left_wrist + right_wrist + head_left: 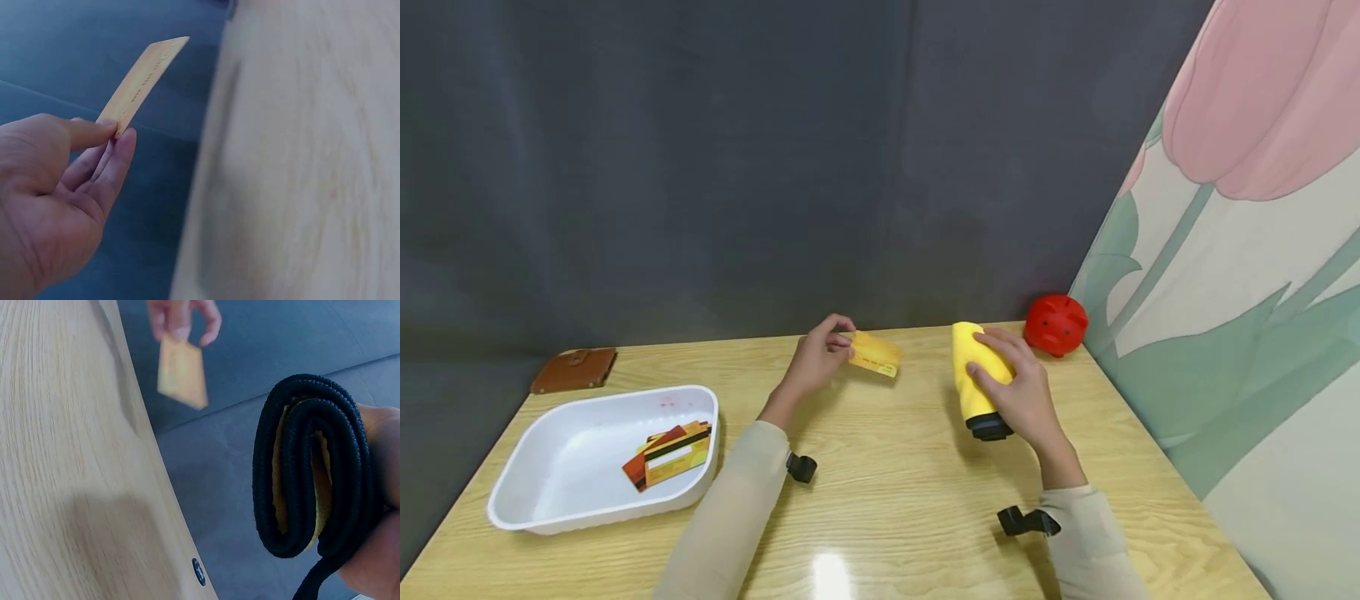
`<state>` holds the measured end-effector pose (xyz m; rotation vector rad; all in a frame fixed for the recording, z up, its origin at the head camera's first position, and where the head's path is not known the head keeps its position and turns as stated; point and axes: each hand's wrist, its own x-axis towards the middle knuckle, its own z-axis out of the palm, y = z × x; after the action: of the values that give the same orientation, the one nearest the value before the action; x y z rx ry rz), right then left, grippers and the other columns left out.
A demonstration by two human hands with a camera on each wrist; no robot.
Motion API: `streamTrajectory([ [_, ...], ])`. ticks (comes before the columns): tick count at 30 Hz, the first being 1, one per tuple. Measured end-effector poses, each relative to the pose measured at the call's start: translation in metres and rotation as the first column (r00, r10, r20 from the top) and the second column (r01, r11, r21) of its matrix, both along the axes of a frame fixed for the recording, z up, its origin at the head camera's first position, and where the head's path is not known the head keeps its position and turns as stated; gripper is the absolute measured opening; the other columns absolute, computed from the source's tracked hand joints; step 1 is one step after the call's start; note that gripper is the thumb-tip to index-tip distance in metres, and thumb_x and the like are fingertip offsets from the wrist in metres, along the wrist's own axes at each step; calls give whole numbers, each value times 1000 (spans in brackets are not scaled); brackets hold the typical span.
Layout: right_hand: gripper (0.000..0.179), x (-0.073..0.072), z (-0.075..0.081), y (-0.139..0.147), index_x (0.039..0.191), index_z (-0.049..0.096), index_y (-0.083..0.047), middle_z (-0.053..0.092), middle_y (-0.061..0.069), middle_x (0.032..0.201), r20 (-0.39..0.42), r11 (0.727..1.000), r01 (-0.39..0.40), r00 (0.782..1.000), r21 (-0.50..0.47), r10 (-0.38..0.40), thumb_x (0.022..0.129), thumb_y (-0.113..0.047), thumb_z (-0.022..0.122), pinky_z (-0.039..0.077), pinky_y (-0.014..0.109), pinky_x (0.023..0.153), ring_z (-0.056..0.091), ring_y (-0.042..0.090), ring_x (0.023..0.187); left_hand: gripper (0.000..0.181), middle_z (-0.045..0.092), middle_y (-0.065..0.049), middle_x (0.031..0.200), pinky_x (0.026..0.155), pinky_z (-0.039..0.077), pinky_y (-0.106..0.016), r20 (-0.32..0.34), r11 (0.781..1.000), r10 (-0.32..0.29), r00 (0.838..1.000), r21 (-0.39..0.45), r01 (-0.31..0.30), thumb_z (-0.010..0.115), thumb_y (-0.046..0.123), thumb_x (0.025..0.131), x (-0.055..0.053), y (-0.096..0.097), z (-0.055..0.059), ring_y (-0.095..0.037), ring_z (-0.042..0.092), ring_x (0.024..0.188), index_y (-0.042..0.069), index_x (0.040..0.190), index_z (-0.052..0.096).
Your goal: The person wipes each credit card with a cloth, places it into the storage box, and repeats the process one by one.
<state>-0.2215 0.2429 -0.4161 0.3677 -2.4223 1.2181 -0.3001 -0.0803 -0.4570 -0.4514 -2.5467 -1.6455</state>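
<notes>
My left hand (817, 360) pinches one short edge of a gold bank card (876, 354) between thumb and fingers. The left wrist view shows that card (142, 84) tilted, with a row of raised digits along it. My right hand (1022, 387) grips a folded yellow cloth (976, 375) with a black border, thumb on one side and fingers over the other. From the right wrist, the cloth's black end (300, 469) shows as several rolled layers with yellow between them. Both things are held up over the far part of the table.
At the left a white tray (580, 408) holds several red and gold cards (673, 454). Behind it lies a brown leather wallet (574, 370). A red piggy bank (1056, 325) sits at the back right, by the flower-patterned wall. A dark curtain (737, 167) borders the wooden table (880, 500).
</notes>
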Motion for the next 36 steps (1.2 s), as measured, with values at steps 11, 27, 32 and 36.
streamTrajectory([
  [11,44,-2,-1,3,135,69,-13,58,13,146,-37,1000,-7,999,22,8,92,-14,78,41,27,96,52,34,132,24,74,-9,115,81,62,-25,-60,987,83,995,145,-74,69,6,98,47,-6,30,-22,71,102,13,121,75],
  [27,44,8,-4,-26,132,71,-14,59,11,145,-123,993,-116,986,-11,113,89,-10,80,43,8,87,58,30,128,28,76,-6,120,88,61,-24,-72,968,140,988,219,-121,75,7,94,77,2,14,-20,72,103,15,121,76],
  [32,45,11,-8,-37,132,70,-14,58,10,146,-117,994,-111,987,0,110,89,-9,81,41,8,92,55,32,133,28,76,-5,119,90,61,-26,-103,967,130,986,235,-103,76,9,93,80,12,7,-20,73,102,16,121,76],
  [36,45,12,-11,-46,132,70,-12,57,10,147,-116,993,-112,987,22,114,88,-10,81,40,8,97,56,32,134,27,76,-4,118,88,62,-27,-118,963,129,985,254,-95,76,10,93,85,20,4,-19,73,103,17,119,76],
])
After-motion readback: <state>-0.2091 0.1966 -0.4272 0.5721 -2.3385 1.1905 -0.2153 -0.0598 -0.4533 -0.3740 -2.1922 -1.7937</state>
